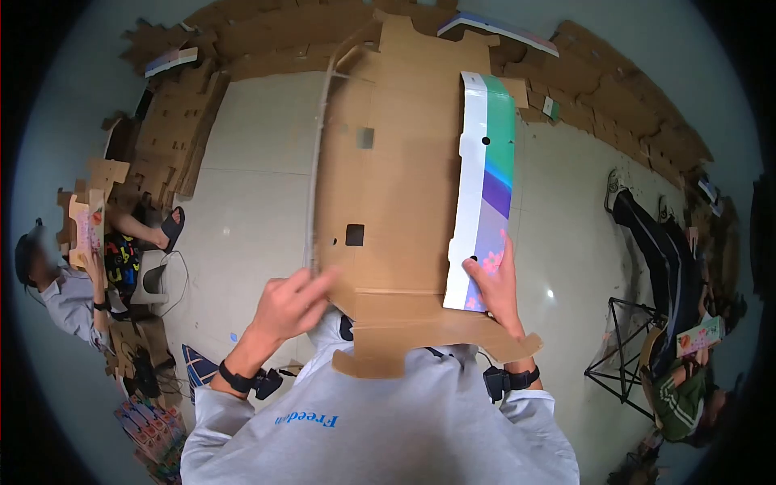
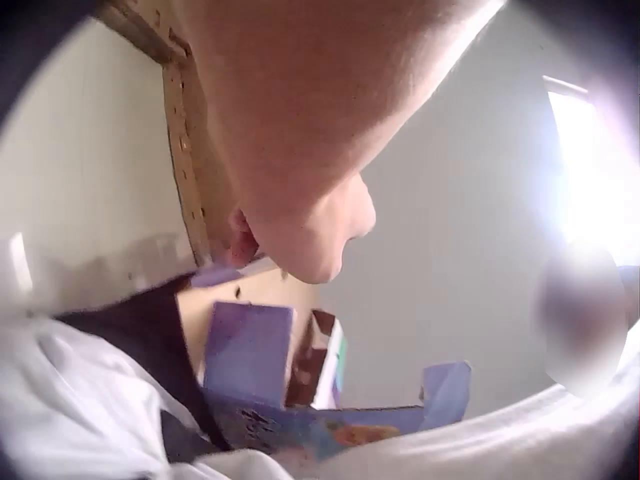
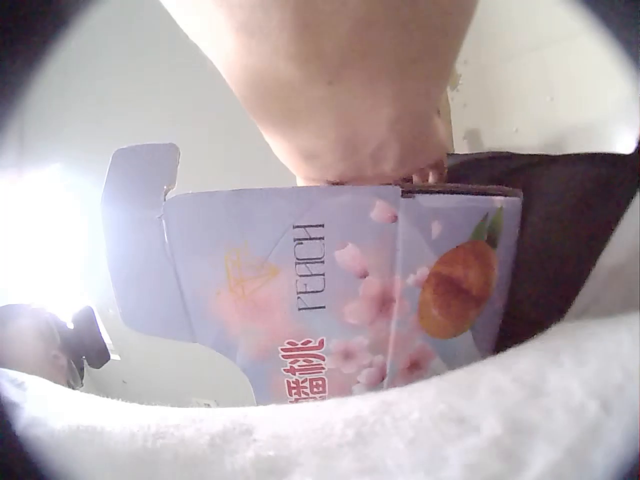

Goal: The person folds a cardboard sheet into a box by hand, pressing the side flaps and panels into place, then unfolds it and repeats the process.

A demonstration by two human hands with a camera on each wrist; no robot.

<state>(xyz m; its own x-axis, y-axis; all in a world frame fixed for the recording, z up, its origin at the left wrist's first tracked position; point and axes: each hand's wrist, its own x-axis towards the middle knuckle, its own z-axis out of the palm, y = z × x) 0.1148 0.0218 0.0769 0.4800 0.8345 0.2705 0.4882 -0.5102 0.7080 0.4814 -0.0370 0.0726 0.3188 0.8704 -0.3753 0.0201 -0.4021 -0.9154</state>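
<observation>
A large carton blank (image 1: pixel 412 186), brown inside and printed outside, lies partly folded before the person's body. Its right side panel (image 1: pixel 497 162) stands folded up, white, green and purple. My right hand (image 1: pixel 499 293) grips that panel near its close end, thumb on the white strip and fingers along the printed face. My left hand (image 1: pixel 293 307) is blurred at the near left corner of the blank, fingers loosely bent with nothing seen in them. A peach-printed end flap (image 3: pixel 350 290) shows in the right wrist view, below the right hand.
Flattened cardboard (image 1: pixel 182 121) is stacked along the left and far walls. A seated person (image 1: pixel 69 295) at left holds a printed box; another person (image 1: pixel 679 396) sits at right beside a black metal frame (image 1: pixel 622 356). Pale floor tiles (image 1: pixel 250 162) lie between.
</observation>
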